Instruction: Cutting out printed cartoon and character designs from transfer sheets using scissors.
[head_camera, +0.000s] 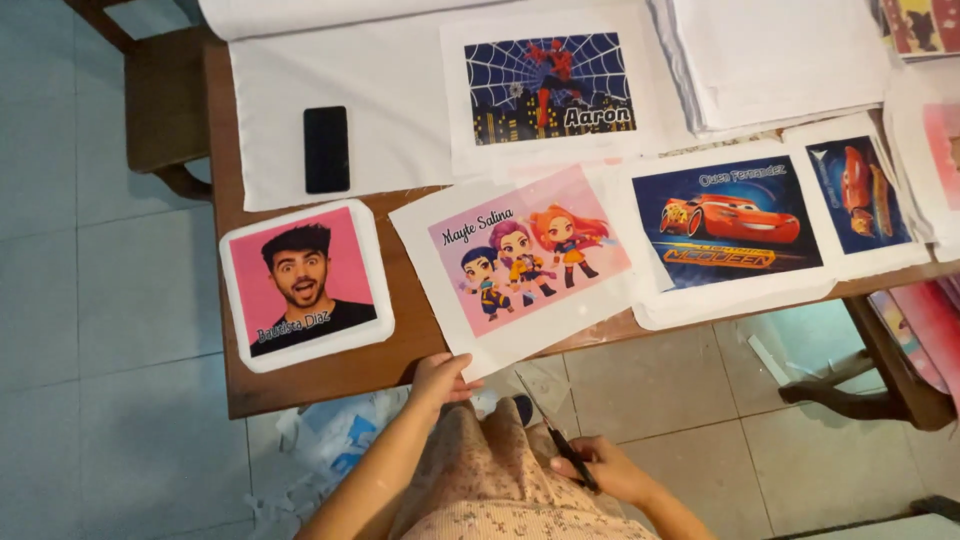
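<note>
My left hand (441, 379) pinches the near edge of a white cloth sheet (520, 262) printed with a pink picture of cartoon girls; the sheet lies at the wooden table's (300, 380) front edge. My right hand (605, 470) is held lower, over my lap, shut on dark scissors (557, 436) whose blades point up toward the sheet's near corner without touching it.
A trimmed pink portrait print (306, 283) lies to the left, and a black phone (327, 149) rests on white cloth behind it. Red-car prints (728, 222) lie to the right, with a spider-web print (549, 88) behind. Cloth scraps (330, 440) litter the tiled floor.
</note>
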